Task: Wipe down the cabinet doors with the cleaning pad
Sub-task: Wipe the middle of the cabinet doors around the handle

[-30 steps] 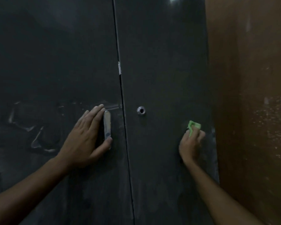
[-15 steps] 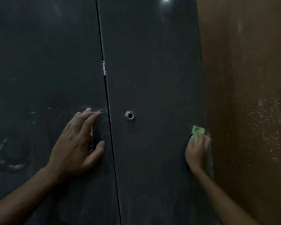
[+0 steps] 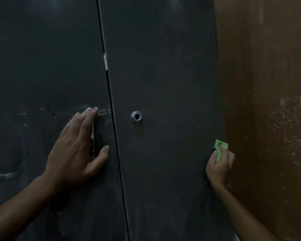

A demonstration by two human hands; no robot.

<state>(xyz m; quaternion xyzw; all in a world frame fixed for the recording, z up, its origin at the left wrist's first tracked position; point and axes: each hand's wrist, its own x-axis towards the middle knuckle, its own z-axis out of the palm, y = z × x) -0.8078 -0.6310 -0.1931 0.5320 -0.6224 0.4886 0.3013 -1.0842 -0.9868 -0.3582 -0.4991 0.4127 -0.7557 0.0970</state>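
Two dark cabinet doors, dim light. Left door (image 3: 42, 66) and right door (image 3: 163, 66) meet at a thin vertical seam running slightly down and to the right.

Right hand (image 3: 218, 166) grips a green cleaning pad (image 3: 220, 149), fingers curled round it, only the pad's upper part showing above them. Pad sits pressed against the right door's far right edge, just beside the brown wall (image 3: 268, 101). It cannot be told whether the pad is on the door face or wrapped on the edge itself.

Left hand (image 3: 78, 150) lies flat and spread on the left door, fingers straight, holding nothing. It covers most of a metal handle (image 3: 92, 141) that stands upright beside the seam; thumb points toward the seam.

A round metal lock (image 3: 136, 116) sits on the right door, up and left of the pad, between the two hands.

Judgement: the stroke in hand is along the right door's outer edge. The unwiped width of that door lies to the left of the pad, so the coming pass likely runs either along the edge's vertical line or leftward toward the lock. The right hand is the one on the job; the left appears only to brace the other door.

Faint smears show on the left door near the hand.
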